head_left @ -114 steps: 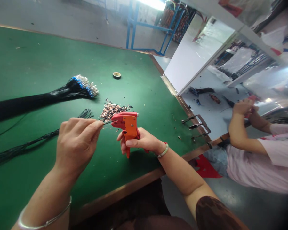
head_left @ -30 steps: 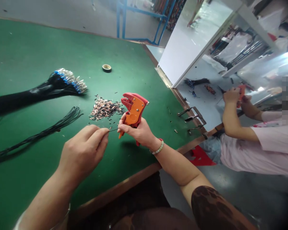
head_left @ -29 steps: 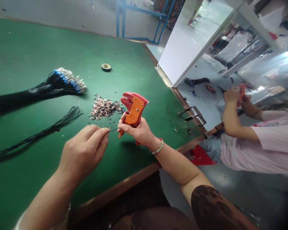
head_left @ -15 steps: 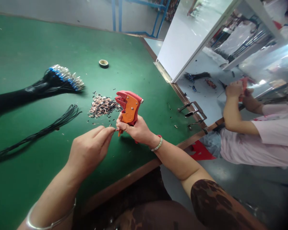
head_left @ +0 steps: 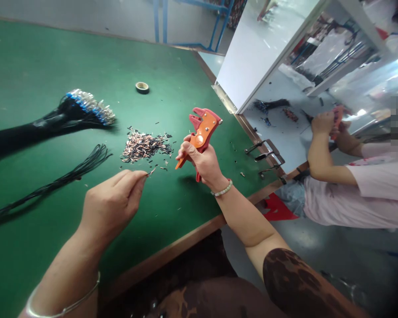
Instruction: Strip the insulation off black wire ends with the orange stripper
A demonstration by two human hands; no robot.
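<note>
My right hand is wrapped round the handles of a red and orange wire stripper, its jaws pointing up and to the left above the table. Pinched between the thumb and fingers of my left hand is a thin wire with a bare copper-coloured end sticking out to the right. The rest of this wire is hidden by the hand. Just beyond the hands lies a pile of wire scraps, black and copper-coloured. The two hands are apart.
A thick black wire bundle with blue and clear ends and a thinner wire bundle lie left on the green table. A tape roll sits farther back. Metal clamp stands at the right edge; a co-worker sits beyond.
My right hand has moved right and up with the wire stripper, away from my left hand. My left hand has drawn slightly left, and the wire's bare end now shows.
</note>
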